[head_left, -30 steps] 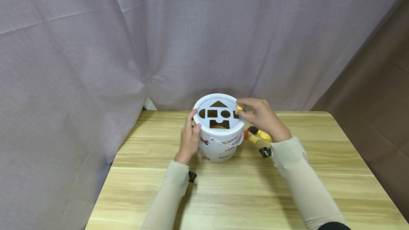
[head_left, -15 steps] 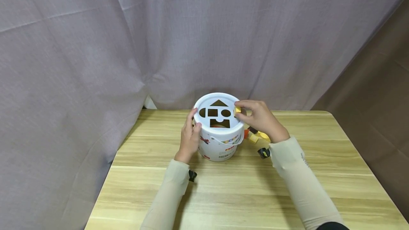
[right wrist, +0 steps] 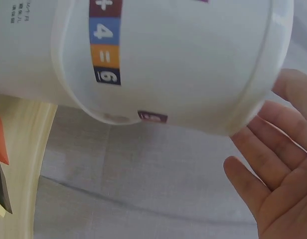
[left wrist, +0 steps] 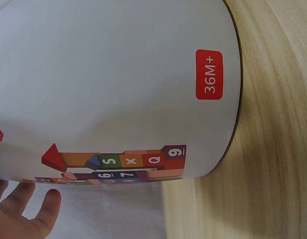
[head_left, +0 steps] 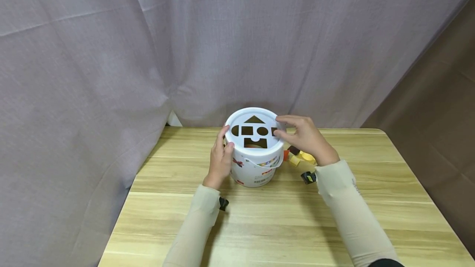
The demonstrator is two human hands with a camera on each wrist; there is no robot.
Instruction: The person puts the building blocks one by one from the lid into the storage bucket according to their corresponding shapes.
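Both arms in beige sleeves reach forward, away from the person. The left hand (head_left: 219,158) stands upright, its fingers (head_left: 224,134) extended upward. The right hand (head_left: 305,137) hovers palm down, fingers loosely spread, holding nothing.

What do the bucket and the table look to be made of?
Bucket: likely plastic, smooth glossy white, with printed labels and a moulded rim. Table: pale wood or wood-look laminate; grain lines and plank seams show, matte finish.
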